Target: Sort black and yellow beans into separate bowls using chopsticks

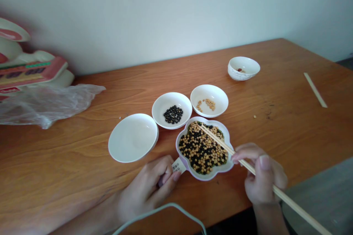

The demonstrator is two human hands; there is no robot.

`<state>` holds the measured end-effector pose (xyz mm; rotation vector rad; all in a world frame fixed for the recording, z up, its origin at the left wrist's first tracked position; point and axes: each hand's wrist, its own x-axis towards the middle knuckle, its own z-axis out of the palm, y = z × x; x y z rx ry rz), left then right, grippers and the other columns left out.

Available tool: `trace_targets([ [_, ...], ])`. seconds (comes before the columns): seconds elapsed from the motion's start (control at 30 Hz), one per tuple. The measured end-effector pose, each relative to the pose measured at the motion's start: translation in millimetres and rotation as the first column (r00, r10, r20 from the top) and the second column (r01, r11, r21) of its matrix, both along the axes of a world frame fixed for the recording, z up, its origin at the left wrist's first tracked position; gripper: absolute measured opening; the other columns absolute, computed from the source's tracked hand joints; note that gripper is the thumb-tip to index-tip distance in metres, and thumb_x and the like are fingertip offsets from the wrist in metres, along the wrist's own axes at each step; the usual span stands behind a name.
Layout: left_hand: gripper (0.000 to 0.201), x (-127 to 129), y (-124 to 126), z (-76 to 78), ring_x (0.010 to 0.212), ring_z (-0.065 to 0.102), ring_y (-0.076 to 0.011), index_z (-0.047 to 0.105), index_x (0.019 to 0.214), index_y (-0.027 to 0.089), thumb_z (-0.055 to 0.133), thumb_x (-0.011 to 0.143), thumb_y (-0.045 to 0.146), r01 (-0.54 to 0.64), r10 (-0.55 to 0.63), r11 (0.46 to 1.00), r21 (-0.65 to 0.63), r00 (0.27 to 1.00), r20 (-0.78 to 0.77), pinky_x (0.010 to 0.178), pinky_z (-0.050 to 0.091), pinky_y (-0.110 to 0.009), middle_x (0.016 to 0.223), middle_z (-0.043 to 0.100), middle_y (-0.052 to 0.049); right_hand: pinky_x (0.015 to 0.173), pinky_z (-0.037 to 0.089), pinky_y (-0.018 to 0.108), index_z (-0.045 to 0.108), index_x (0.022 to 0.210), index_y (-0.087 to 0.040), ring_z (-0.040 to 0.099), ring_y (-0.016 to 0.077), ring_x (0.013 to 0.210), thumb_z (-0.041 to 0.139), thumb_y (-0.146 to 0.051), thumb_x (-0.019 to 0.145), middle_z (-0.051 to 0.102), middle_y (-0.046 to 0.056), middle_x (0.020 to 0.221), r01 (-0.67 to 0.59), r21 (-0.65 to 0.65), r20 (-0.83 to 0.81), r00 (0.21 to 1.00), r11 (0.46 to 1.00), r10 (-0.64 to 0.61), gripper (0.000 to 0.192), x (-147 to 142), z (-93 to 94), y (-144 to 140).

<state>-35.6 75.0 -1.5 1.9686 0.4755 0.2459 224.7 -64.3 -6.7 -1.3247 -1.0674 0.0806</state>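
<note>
My left hand [157, 183] is closed around the labelled handle of a flower-shaped dish [205, 177]. Mixed black and yellow beans [202, 148] fill this dish, with some green at the edges. In my right hand [261, 176] is a pair of wooden chopsticks [226, 147], their tips over the beans near the dish's far side. Whether the tips pinch a bean is too small to tell. Just behind the dish stand a white bowl [157, 104] with black beans [173, 114] and another white bowl [223, 95] with a few yellow beans [210, 104]. To the left a white bowl [134, 137] is tilted and holds nothing visible.
A patterned bowl [239, 76] with a few small dark pieces stands at the back right. Farther right lies a paper strip [316, 90], and a loose bean [254, 116] is nearer. A toy piano [41, 71] and clear plastic bag [63, 101] are at left. A pale cable [162, 207] crosses the front.
</note>
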Motion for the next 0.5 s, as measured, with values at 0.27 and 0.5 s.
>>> trace_targets([
  [0.27, 0.026, 0.7, -0.1, 3.9, 0.069, 0.043, -0.0119, 0.037, 0.085, 0.024, 0.047, 0.109, 0.021, -0.002, 0.002, 1.0, -0.01, 1.0, -0.004, 0.062, 0.034, -0.025, 0.082, 0.049, 0.002, 0.066, 0.052, 0.035, 0.074, 0.089, -0.018, 0.068, 0.0186, 0.077, 0.045, -0.014, 0.104, 0.071, 0.005, 0.081, -0.02, -0.023, 0.031, 0.999, 1.0, 0.021, 0.033, -3.0, -3.2, 0.2],
  [0.5, 0.026, 3.0, 1.1, 3.7, 0.069, 0.043, -0.0117, 0.037, 0.084, 0.024, 0.049, 0.108, 0.019, -0.003, 0.003, 1.0, -0.002, 1.0, 0.002, 0.062, 0.034, -0.025, 0.082, 0.049, 0.002, 0.061, 0.049, 0.037, 0.074, 0.086, -0.018, 0.067, 0.0206, 0.071, 0.045, -0.017, 0.103, 0.07, 0.005, 0.076, 0.045, 0.041, 0.0, 0.999, 0.998, -0.045, 0.034, -4.1, -2.7, -2.3],
])
